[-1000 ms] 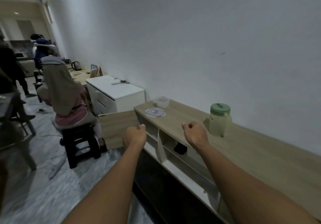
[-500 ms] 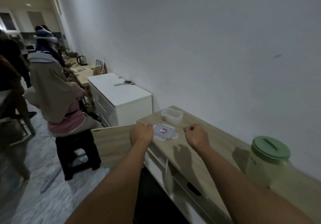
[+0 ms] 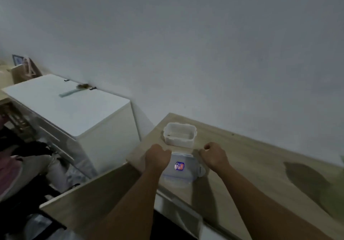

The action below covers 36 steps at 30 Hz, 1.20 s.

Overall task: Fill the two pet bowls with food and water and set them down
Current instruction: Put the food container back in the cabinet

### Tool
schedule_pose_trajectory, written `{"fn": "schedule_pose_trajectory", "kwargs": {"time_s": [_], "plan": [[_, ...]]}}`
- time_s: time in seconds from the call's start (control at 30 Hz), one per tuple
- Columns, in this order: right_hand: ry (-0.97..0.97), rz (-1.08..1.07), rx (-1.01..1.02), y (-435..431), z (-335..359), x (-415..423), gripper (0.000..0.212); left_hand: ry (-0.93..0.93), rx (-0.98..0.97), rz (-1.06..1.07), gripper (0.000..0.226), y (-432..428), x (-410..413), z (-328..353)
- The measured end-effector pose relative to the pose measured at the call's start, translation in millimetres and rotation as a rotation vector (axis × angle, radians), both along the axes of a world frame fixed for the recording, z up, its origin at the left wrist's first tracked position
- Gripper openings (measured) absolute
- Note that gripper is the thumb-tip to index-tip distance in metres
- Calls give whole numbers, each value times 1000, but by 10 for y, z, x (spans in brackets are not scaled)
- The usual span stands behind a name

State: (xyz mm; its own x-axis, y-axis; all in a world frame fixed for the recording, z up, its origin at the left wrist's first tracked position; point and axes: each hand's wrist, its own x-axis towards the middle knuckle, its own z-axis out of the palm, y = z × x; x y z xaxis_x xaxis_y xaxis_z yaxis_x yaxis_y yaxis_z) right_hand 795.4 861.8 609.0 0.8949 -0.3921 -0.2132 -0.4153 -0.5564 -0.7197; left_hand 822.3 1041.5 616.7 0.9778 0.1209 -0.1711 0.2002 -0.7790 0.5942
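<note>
A clear plastic container (image 3: 180, 136) stands open on the left end of the wooden counter (image 3: 251, 165), near the wall. Its lid (image 3: 181, 172), with a small blue and red sticker, lies flat in front of it. My left hand (image 3: 157, 158) hovers in a fist over the lid's left side. My right hand (image 3: 214, 155) is also a fist, just right of the lid, and holds nothing. No pet bowl is in view. The green-lidded jug is out of frame; only its shadow (image 3: 305, 176) falls on the counter at the right.
An open wooden cabinet door (image 3: 89, 200) sticks out below my left arm. A white drawer unit (image 3: 68, 109) stands left of the counter with a pale strip on top. A seated person (image 3: 14, 167) is at the far left edge. The white wall rises behind.
I have moved closer to the counter's left end; the container and lid are now right under my fists. The jug has left the view on the right, and the seated person has slid to the edge.
</note>
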Motion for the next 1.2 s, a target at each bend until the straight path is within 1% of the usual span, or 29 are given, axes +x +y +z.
{"fn": "schedule_pose_trajectory", "kwargs": {"time_s": [0.07,0.13,0.17,0.2,0.27,0.33,0.43,0.5,0.6,0.73,0.8,0.97,1.03,1.1,1.2], "plan": [[63,-11,-19,77,-79,161,40,70,62,-113,45,63,260,-117],[137,-18,-41,138,-167,246,31,130,134,-214,53,94,425,-226],[166,-22,-53,161,-212,266,29,162,177,-261,56,98,463,-269],[199,-31,-70,172,-286,284,34,184,226,-312,59,99,489,-327],[266,-24,-112,204,-374,306,37,179,327,-374,62,108,525,-431],[317,26,-163,254,-358,284,49,136,394,-387,62,126,535,-502],[371,144,-291,305,-297,232,57,119,424,-402,60,140,531,-559],[407,197,-342,353,-261,189,57,131,422,-413,57,155,525,-582],[414,207,-361,410,-208,143,54,152,415,-421,57,167,512,-564],[408,219,-360,397,-186,137,59,229,351,-373,65,173,511,-553],[402,215,-344,359,-210,129,62,236,291,-343,68,162,500,-579],[417,170,-240,240,-372,107,80,206,148,-321,71,146,401,-607],[399,136,-142,219,-453,94,88,187,80,-315,74,159,354,-585],[366,85,-63,215,-482,66,87,158,65,-314,73,159,300,-554],[316,69,-45,188,-459,25,76,106,57,-303,66,160,238,-496]]}}
